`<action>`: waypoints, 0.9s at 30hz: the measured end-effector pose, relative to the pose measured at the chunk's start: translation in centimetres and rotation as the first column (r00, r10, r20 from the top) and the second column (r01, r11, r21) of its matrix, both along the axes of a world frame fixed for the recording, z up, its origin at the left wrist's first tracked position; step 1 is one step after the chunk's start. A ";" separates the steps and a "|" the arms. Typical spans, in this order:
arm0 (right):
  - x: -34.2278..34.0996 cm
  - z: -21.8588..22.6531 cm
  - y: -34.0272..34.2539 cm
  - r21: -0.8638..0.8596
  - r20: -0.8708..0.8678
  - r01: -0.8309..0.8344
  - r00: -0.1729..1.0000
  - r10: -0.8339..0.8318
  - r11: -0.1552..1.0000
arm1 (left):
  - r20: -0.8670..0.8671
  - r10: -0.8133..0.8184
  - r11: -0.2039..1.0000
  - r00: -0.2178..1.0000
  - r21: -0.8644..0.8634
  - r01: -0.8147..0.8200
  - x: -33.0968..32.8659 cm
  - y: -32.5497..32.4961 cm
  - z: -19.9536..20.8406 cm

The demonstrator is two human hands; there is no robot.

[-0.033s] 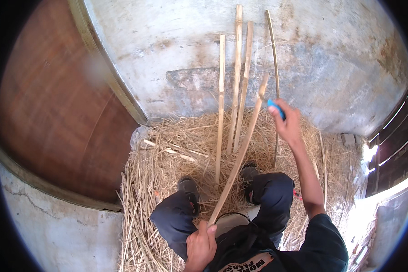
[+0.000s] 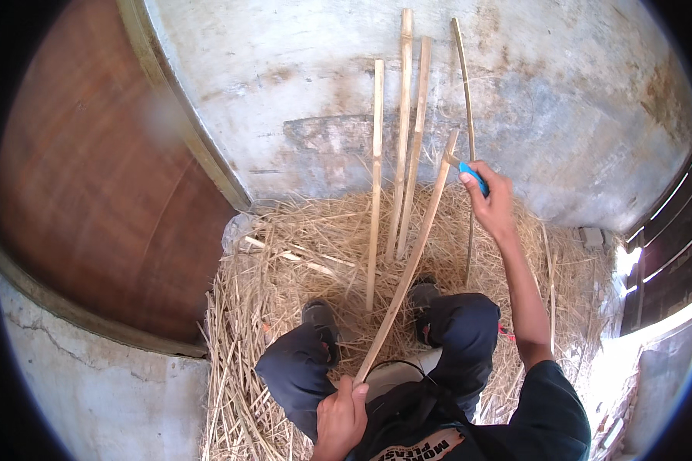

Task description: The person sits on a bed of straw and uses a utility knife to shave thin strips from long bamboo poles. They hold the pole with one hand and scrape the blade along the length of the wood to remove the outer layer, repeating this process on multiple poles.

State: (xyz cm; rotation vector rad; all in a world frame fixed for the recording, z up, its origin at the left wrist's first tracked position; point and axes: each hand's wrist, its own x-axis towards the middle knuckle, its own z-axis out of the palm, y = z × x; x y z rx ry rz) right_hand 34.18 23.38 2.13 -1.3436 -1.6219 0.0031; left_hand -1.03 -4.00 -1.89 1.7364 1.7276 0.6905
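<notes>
Gripped tight in the left hand [image 2: 340, 419] is the near end of a long bamboo strip [image 2: 407, 265]. That hand is low in the picture, close to the body, between the two knees. From there the strip runs up and a little to the right, away from the body, toward the grey wall [image 2: 300, 84]. Its long line goes from low left to high right. Its far tip points up at the wall, and it is met there by the right hand [image 2: 490, 198].

A small knife with a blue handle [image 2: 473, 178] is held closed in the right hand. The blade seems to be set against the far tip of the strip, but whether it has bitten into the wood cannot be told. So the far end is nearer the right hand, and the near end is kept by the left.

Other bamboo strips [image 2: 402, 131] are leaned upright against the wall, just behind the held one. One thin curved strip [image 2: 466, 84] is stood to their right. Dry straw [image 2: 284, 261] is spread over the floor under the feet. A brown wooden door [image 2: 92, 177] is seen at the left.
</notes>
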 end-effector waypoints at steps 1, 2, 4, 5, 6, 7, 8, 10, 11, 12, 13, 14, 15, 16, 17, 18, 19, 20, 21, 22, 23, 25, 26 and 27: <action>-0.1 0.0 0.2 0.006 0.001 -0.018 1.000 0.018 1.000 | 0.012 0.035 0.999 0.999 0.037 -0.036 0.0 -0.2 -0.3; -0.7 0.5 0.0 0.008 0.003 -0.034 0.999 0.034 0.999 | 0.048 0.028 0.999 0.998 0.041 -0.030 -0.1 -0.2 -0.2; -1.9 1.0 -0.3 0.015 -0.027 -0.050 0.998 0.050 0.999 | 0.121 0.013 0.999 0.993 0.049 -0.019 -0.6 -0.2 0.2; -2.2 1.0 -0.7 0.019 -0.057 -0.044 0.997 0.045 0.999 | 0.149 -0.041 0.999 0.988 -0.015 0.043 -1.0 0.2 0.1; -2.6 1.0 -1.1 0.022 -0.086 -0.038 0.995 0.040 0.999 | 0.181 -0.091 0.991 0.979 -0.077 0.106 -1.8 0.9 -0.2; -3.3 0.7 -2.1 0.004 -0.088 -0.081 0.993 0.081 0.997 | 0.214 -0.137 0.976 0.967 -0.137 0.168 -2.2 1.5 -0.6; -4.2 0.4 -3.5 -0.012 -0.087 -0.125 0.989 0.123 0.992 | 0.293 -0.129 0.971 0.947 -0.157 0.181 -2.3 2.1 -1.1; -7.1 -0.3 -6.7 0.011 -0.051 -0.220 0.974 0.221 0.975 | 0.434 -0.103 0.956 0.895 -0.205 0.209 -2.4 2.9 -1.8; -8.6 -0.8 -8.1 0.040 -0.014 -0.279 0.960 0.280 0.959 | 0.498 -0.080 0.948 0.864 -0.231 0.221 -2.2 3.3 -1.5; -10.0 -1.2 -9.5 0.066 0.023 -0.339 0.941 0.338 0.939 | 0.558 -0.055 0.938 0.828 -0.256 0.234 -2.0 3.7 -1.1; -10.8 -1.7 -10.6 0.081 0.055 -0.406 0.914 0.402 0.910 | 0.616 -0.027 0.927 0.787 -0.278 0.250 -1.8 4.1 -0.8; -11.3 -1.9 -11.6 0.047 0.103 -0.430 0.900 0.424 0.902 | 0.647 -0.003 0.916 0.762 -0.304 0.262 -1.7 4.5 -0.6; -11.8 -1.9 -12.6 0.012 0.149 -0.455 0.881 0.449 0.890 | 0.676 0.024 0.904 0.736 -0.328 0.272 -1.8 4.7 -0.3; -12.2 -2.0 -13.3 -0.024 0.195 -0.478 0.859 0.473 0.878 | 0.703 0.052 0.892 0.709 -0.352 0.284 -1.7 4.9 -0.1; -12.5 -2.3 -13.8 -0.023 0.209 -0.479 0.856 0.473 0.877 | 0.700 0.028 0.900 0.713 -0.328 0.286 -1.6 5.2 0.1; -12.7 -2.5 -14.3 -0.021 0.223 -0.480 0.853 0.472 0.877 | 0.697 0.004 0.908 0.717 -0.303 0.290 -1.5 5.4 0.3; -13.0 -2.5 -14.5 -0.020 0.238 -0.480 0.850 0.470 0.877 | 0.693 -0.021 0.914 0.721 -0.278 0.294 -1.4 5.5 0.4; -13.2 -2.3 -14.6 -0.004 0.247 -0.484 0.848 0.470 0.875 | 0.679 -0.030 0.925 0.734 -0.258 0.277 -1.3 5.5 0.4; -13.3 -2.3 -14.6 0.006 0.246 -0.482 0.850 0.466 0.876 | 0.665 -0.039 0.936 0.746 -0.238 0.261 -1.2 5.5 0.4; -13.3 -2.3 -14.5 0.015 0.245 -0.480 0.852 0.462 0.877 | 0.650 -0.048 0.945 0.758 -0.217 0.246 -1.0 5.5 0.4; -13.4 -2.2 -14.4 0.025 0.245 -0.479 0.854 0.459 0.878 | 0.619 -0.058 0.959 0.783 -0.183 0.215 -0.7 5.5 0.7; -13.4 -2.0 -14.3 0.035 0.262 -0.469 0.857 0.445 0.883 | 0.553 -0.070 0.981 0.830 -0.112 0.157 0.0 5.3 1.5; -13.3 -1.8 -14.3 0.040 0.269 -0.464 0.858 0.437 0.885 | 0.547 -0.066 0.981 0.834 -0.119 0.155 0.0 5.2 1.6; -13.3 -1.6 -14.2 0.047 0.271 -0.461 0.860 0.433 0.886 | 0.542 -0.062 0.980 0.838 -0.125 0.153 0.0 5.2 1.6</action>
